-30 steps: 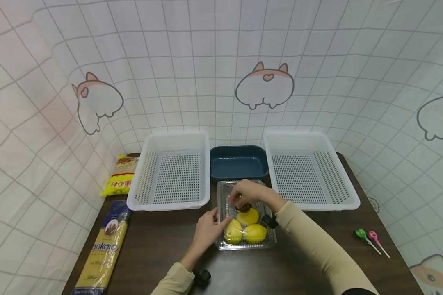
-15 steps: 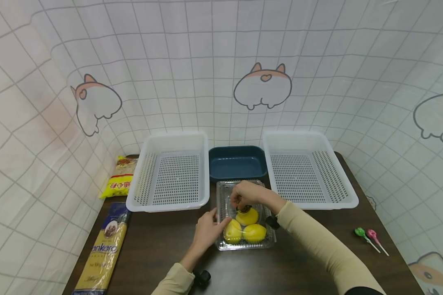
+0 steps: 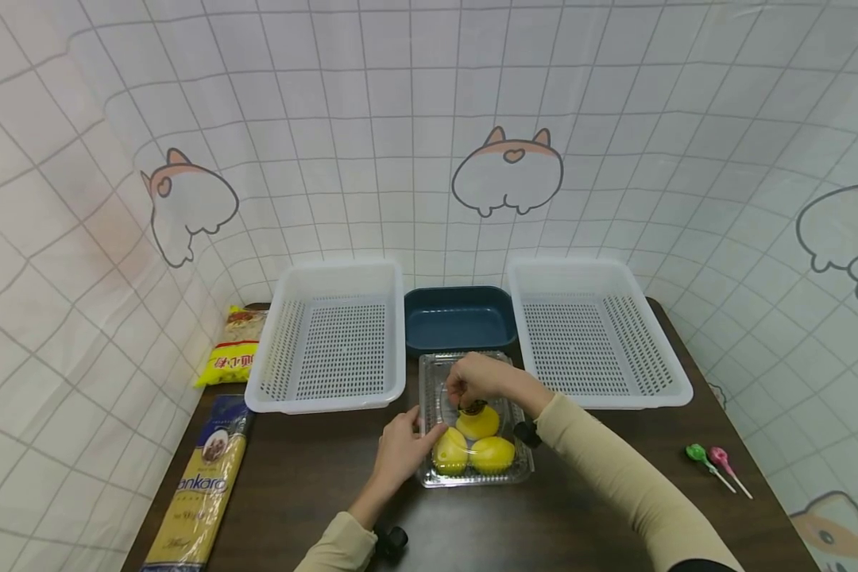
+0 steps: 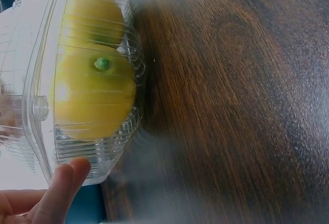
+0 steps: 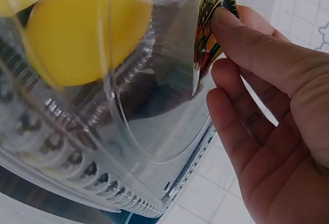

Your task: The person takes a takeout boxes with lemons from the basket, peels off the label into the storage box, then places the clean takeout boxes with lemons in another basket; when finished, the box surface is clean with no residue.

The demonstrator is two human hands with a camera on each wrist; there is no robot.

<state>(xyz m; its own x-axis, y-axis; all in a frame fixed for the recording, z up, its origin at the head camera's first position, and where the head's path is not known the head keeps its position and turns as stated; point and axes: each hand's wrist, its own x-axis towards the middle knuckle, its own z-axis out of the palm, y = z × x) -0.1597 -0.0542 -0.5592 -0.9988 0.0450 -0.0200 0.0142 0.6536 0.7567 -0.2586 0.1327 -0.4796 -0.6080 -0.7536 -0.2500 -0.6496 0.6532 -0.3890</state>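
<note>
A clear plastic clamshell box [image 3: 429,380] with three yellow lemons [image 3: 476,442] lies on the dark wooden table [image 3: 300,492]. My left hand [image 3: 403,447] holds its left side, fingertips at the box's edge [image 4: 61,180]. My right hand [image 3: 481,378] pinches a round black and gold sticker [image 3: 471,408] on the lid. In the right wrist view the sticker [image 5: 208,31] stands curled off the clear plastic under my fingertip [image 5: 231,26]. A lemon [image 4: 92,88] shows through the ribbed wall in the left wrist view.
Two white perforated baskets [image 3: 332,334] [image 3: 589,330] flank a dark blue dish [image 3: 460,318] behind the box. A yellow snack bag [image 3: 234,359] and a long pasta packet [image 3: 200,485] lie at the left. Two lollipops [image 3: 711,462] lie at the right.
Both hands stay at the box and the right hand keeps its pinch on the sticker. The head view has tilted slightly; nothing on the table has moved.
</note>
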